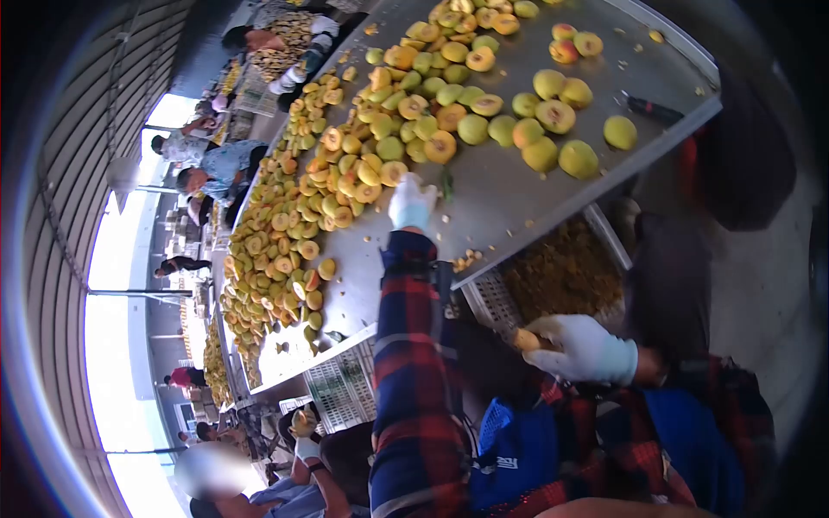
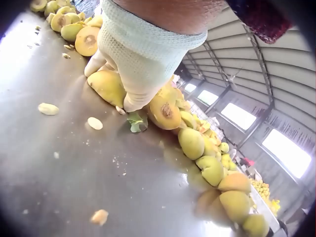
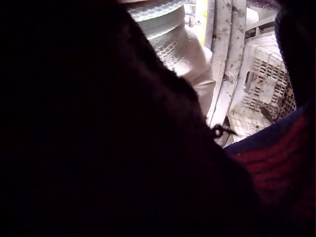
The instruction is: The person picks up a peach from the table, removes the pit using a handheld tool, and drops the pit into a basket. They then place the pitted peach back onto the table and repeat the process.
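In the head view my gloved left hand [image 1: 413, 203] reaches over the metal table, at the near edge of a heap of halved yellow peaches [image 1: 380, 129]. The left wrist view shows its thumb and fingers gripping a yellow peach half [image 2: 107, 86] low over the metal. Beside the thumb lie a green leaf scrap [image 2: 138, 122] and another cut half [image 2: 164, 112]. My gloved right hand [image 1: 587, 347], near my lap, holds a small yellow-brown piece [image 1: 527, 339], mostly covered by the fingers; I cannot tell what it is. Darkness fills most of the right wrist view, with part of the glove [image 3: 185, 57] showing.
Whole and halved peaches [image 1: 557, 116] lie at the table's right, near a black-handled tool [image 1: 652, 109]. A raised rim [image 1: 596, 181] edges the table. Below it stands a crate of brown scraps [image 1: 561, 268]; another white crate [image 1: 341, 384] is farther left. Other people work at tables beyond.
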Tool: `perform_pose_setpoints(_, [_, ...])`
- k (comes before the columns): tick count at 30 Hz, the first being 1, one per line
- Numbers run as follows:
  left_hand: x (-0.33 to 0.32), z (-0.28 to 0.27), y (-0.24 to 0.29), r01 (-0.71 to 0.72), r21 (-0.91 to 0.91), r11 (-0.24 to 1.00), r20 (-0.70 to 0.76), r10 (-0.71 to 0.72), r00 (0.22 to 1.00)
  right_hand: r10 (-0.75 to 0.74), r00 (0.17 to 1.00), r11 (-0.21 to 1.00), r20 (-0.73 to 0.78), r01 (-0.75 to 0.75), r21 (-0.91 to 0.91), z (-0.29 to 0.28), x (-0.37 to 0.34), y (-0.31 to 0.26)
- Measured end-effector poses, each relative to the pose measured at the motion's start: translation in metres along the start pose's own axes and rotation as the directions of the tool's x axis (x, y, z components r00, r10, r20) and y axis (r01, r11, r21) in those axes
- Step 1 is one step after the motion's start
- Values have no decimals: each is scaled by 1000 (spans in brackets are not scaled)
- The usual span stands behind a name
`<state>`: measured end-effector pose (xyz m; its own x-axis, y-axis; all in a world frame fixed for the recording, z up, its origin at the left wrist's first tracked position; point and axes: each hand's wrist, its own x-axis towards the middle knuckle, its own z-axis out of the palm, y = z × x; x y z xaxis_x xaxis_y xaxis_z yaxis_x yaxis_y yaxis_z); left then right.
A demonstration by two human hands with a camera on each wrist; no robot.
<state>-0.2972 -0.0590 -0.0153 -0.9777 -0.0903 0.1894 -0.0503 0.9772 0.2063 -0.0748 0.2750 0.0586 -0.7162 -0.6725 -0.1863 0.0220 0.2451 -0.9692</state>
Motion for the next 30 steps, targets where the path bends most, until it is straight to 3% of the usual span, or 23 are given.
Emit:
perform_pose_setpoints(1, [-6, -3, -5, 111, -59, 992, 19, -110, 994, 20, 1000, 1000, 15, -19, -21, 1, 1, 2])
perform_pose_setpoints(2, [-10, 2, -20, 121, -158, 980, -35, -128, 991, 5, 1000, 998, -12, -6, -59, 4, 1, 8])
perform_pose_setpoints(3, [-8, 18, -54, 177, -440, 880, 8, -193, 981, -57, 996, 993, -73, 49, -109, 11, 1, 20])
perform_pose_setpoints(4, [-25, -26, -33, 458, -702, 545, 413, -212, 886, -86, 992, 991, -98, 74, -115, 13, 0, 25])
perform_pose_setpoints(5, [-49, -40, -14, 388, -870, 303, 324, -241, 915, -117, 985, 987, -124, 101, -124, 14, 0, 27])
perform_pose_setpoints(7, [-79, -53, -9, 433, -900, -46, 431, -246, 868, -163, 975, 981, -154, 144, -129, 15, -2, 29])
perform_pose_setpoints(8, [-93, -58, -6, 441, -896, -58, 441, -249, 863, -176, 972, 979, -158, 156, -131, 15, -2, 29])
perform_pose_setpoints(10, [-124, -70, 3, 454, -838, -302, 510, -137, 849, -207, 963, 972, -171, 183, -146, 18, -1, 30])
perform_pose_setpoints(15, [-192, -84, 48, 409, -834, -371, 473, -98, 876, -337, 915, 928, -221, 284, -239, 28, 5, 28])
perform_pose_setpoints(18, [-218, -83, 68, 368, -877, -310, 405, -62, 912, -403, 879, 903, -254, 339, -263, 39, 13, 21])
perform_pose_setpoints(23, [-249, -84, 106, 199, -923, -330, 271, -187, 944, -374, 885, 894, -277, 265, -361, 59, 24, 16])
perform_pose_setpoints(28, [-260, -80, 108, 136, -942, -306, 202, -197, 959, -255, 940, 951, -226, 202, -234, 69, 26, 15])
perform_pose_setpoints(30, [-263, -79, 109, 115, -948, -295, 190, -240, 952, -241, 949, 945, -204, 182, -272, 72, 28, 15])
